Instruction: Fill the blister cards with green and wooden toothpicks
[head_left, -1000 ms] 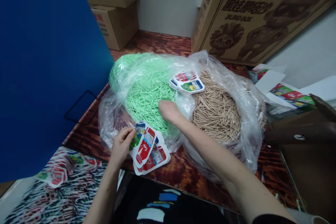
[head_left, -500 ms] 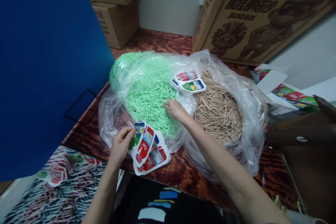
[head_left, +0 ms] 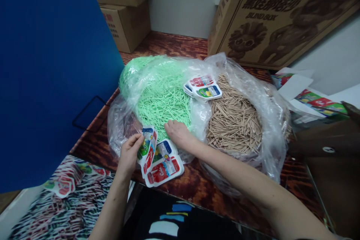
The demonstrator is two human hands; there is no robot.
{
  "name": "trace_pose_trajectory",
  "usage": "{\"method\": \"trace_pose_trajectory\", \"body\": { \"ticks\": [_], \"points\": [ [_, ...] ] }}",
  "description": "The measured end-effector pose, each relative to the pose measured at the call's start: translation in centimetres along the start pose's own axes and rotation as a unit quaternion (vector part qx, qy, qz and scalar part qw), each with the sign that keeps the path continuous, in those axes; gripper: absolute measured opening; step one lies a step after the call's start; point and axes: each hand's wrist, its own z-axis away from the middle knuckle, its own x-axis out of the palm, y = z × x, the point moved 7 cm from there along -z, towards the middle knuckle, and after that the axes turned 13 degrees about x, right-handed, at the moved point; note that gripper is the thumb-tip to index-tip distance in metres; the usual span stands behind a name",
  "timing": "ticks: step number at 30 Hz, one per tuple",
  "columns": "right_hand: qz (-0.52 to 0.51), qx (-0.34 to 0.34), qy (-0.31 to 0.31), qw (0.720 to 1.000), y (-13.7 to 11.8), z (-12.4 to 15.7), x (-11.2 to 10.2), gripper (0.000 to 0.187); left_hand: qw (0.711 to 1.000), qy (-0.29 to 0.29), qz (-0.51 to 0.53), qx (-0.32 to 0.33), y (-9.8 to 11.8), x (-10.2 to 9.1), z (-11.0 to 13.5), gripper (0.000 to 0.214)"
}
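Note:
My left hand [head_left: 131,150] pinches a bottle-shaped printed packet [head_left: 148,147], green and red, between thumb and fingers. It is tilted up over other such packets [head_left: 165,165], marked Cola, at the table's front edge. My right hand [head_left: 177,131] is closed over the near side of a heap of thin green sticks [head_left: 160,101] in a clear plastic bag. Its fingertips point toward the held packet, and what they hold, if anything, is hidden. More packets [head_left: 203,87] lie on the plastic between the green heap and a bag of thin brown sticks [head_left: 234,120].
A blue panel [head_left: 56,63] stands at left, with a black wire loop [head_left: 90,114] beside it. Below it lies a large pile of striped packets [head_left: 67,202]. Cardboard boxes [head_left: 133,26] and a big blind-box carton [head_left: 270,22] stand behind. Printed cartons [head_left: 317,99] lie at right.
My right hand has moved left and toward me across the green sticks, nearer the packets. The packet in my left hand has turned more edge-on, showing more of the one beneath.

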Motion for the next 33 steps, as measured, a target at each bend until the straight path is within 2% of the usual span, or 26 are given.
{"method": "trace_pose_trajectory", "body": {
  "ticks": [2,4,5,6,7,9,10,12,13,14,15,16,17,18,22,24,27,33],
  "points": [
    [-0.033,0.016,0.004,0.999,0.5,-0.4,0.0,0.022,1.000,0.003,0.001,-0.005,0.0,-0.2,0.1,0.027],
    [-0.165,0.055,0.003,0.985,1.9,-0.8,-0.6,0.018,1.000,0.011,0.002,-0.012,0.0,-0.5,0.3,0.030],
    [-0.270,0.084,-0.005,0.959,2.9,-0.9,-0.8,0.014,1.000,0.014,0.003,-0.015,0.0,-0.5,0.4,0.031],
    [-0.371,0.109,-0.015,0.922,3.8,-0.8,-0.8,0.012,1.000,0.014,0.004,-0.015,0.1,-0.5,0.4,0.031],
    [-0.467,0.125,-0.030,0.875,4.5,-0.5,-0.7,0.013,1.000,0.011,0.004,-0.014,0.2,-0.4,0.5,0.031],
    [-0.635,0.126,-0.077,0.759,5.2,0.7,-0.2,0.020,1.000,0.001,0.003,-0.012,0.3,0.0,0.6,0.030],
    [-0.705,0.116,-0.104,0.692,5.2,1.5,0.1,0.022,1.000,-0.004,0.002,-0.011,0.3,0.2,0.6,0.030],
    [-0.823,0.112,-0.157,0.535,4.8,3.8,1.1,0.021,1.000,-0.012,0.002,-0.016,0.3,0.7,0.7,0.030],
    [-0.857,0.118,-0.172,0.471,4.6,5.0,1.7,0.023,1.000,-0.015,0.003,-0.019,0.2,0.9,0.7,0.030],
    [-0.873,0.125,-0.176,0.437,4.4,6.2,2.2,0.028,1.000,-0.019,0.005,-0.020,0.2,1.2,0.7,0.030],
    [-0.879,0.130,-0.167,0.426,4.2,7.4,2.7,0.030,0.999,-0.023,0.008,-0.021,0.2,1.5,0.7,0.029],
    [-0.879,0.133,-0.150,0.433,4.2,8.5,3.2,0.030,0.999,-0.027,0.012,-0.021,0.2,1.7,0.8,0.029],
    [-0.872,0.135,-0.122,0.455,4.2,9.6,3.5,0.027,0.999,-0.032,0.016,-0.021,0.1,2.0,0.8,0.028],
    [-0.857,0.140,-0.088,0.488,4.4,10.6,3.9,0.024,0.999,-0.035,0.019,-0.020,0.1,2.3,0.9,0.027],
    [-0.731,0.163,0.018,0.662,4.5,13.5,5.3,0.017,0.998,-0.043,0.016,-0.031,-0.2,3.2,1.6,0.027],
    [-0.682,0.166,0.039,0.712,4.3,14.1,6.0,0.019,0.998,-0.050,0.012,-0.036,-0.3,3.6,1.9,0.027],
    [-0.664,0.155,0.059,0.729,4.1,14.4,6.4,0.021,0.998,-0.058,0.006,-0.035,-0.4,3.9,2.1,0.027],
    [-0.669,0.137,0.057,0.729,4.2,14.3,5.4,0.020,0.999,-0.038,-0.005,-0.027,-0.5,3.5,1.8,0.031]
  ]
}}
